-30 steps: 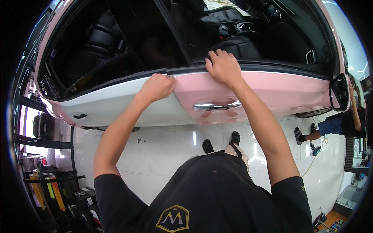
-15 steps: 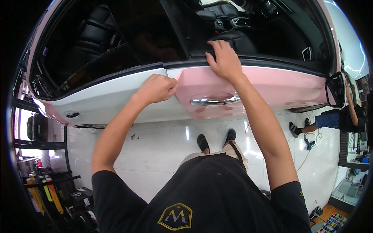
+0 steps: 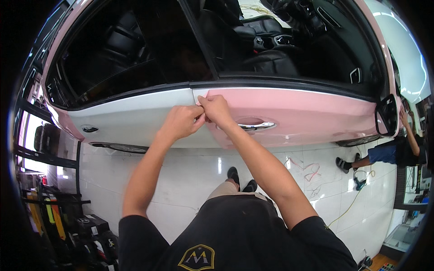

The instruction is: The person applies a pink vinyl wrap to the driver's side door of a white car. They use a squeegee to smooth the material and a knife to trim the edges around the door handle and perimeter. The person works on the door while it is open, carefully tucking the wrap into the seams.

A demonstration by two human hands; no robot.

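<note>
Pink vinyl film (image 3: pixel 307 110) covers the front door of a car, around its chrome handle (image 3: pixel 255 126). The film's left edge stands next to a narrow white strip and the white rear door (image 3: pixel 135 113). My left hand (image 3: pixel 181 123) is closed at that edge, fingers curled and thumb pressed in, pinching the film. Right beside it, my right hand (image 3: pixel 216 109) has its fingers and thumb pressed together on the film's edge just below the window trim. The two hands touch or nearly touch, and they hide the film between their fingertips.
A side mirror (image 3: pixel 387 115) juts out at the front of the door. Farther right another person (image 3: pixel 398 147) works at the car, near a hose (image 3: pixel 346 212) on the tiled floor (image 3: pixel 181 176). Pink scraps (image 3: pixel 312 171) lie on the floor. Shelving and boxes (image 3: pixel 95 235) stand at left.
My right hand has come down and left from the window ledge to the film's edge beside my left hand. My left hand has moved slightly lower. The view has shifted a little.
</note>
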